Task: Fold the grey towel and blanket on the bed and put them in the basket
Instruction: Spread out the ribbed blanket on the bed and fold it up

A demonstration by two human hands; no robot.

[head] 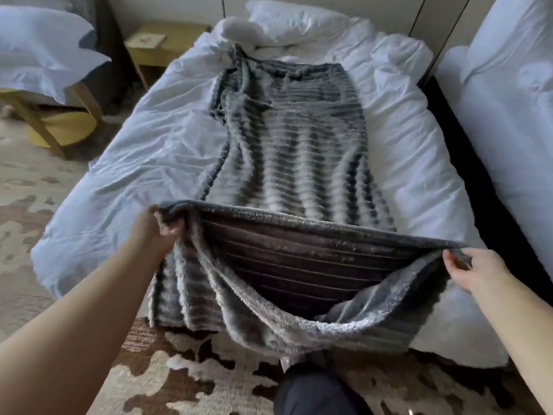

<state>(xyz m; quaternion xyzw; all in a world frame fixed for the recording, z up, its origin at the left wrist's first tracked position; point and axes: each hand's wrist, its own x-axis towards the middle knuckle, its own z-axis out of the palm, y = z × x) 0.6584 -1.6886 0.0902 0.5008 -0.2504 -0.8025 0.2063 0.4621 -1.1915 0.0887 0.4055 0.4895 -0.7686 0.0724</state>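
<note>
A grey ribbed plush blanket [287, 139] lies lengthwise down the middle of the bed [125, 163], which has a white duvet. Its near end is lifted off the foot of the bed and stretched between my hands, showing the darker underside. My left hand [155, 232] grips the near left corner. My right hand [472, 271] pinches the near right corner. The slack part sags between them and hangs over the bed's foot. I see no grey towel and no basket.
A white pillow [287, 22] lies at the head of the bed. A second bed [508, 121] stands to the right across a dark gap. On the left are a wooden nightstand [161, 46], a yellow stool [59, 127] and a patterned rug [179, 381]. My knee [314, 390] is below.
</note>
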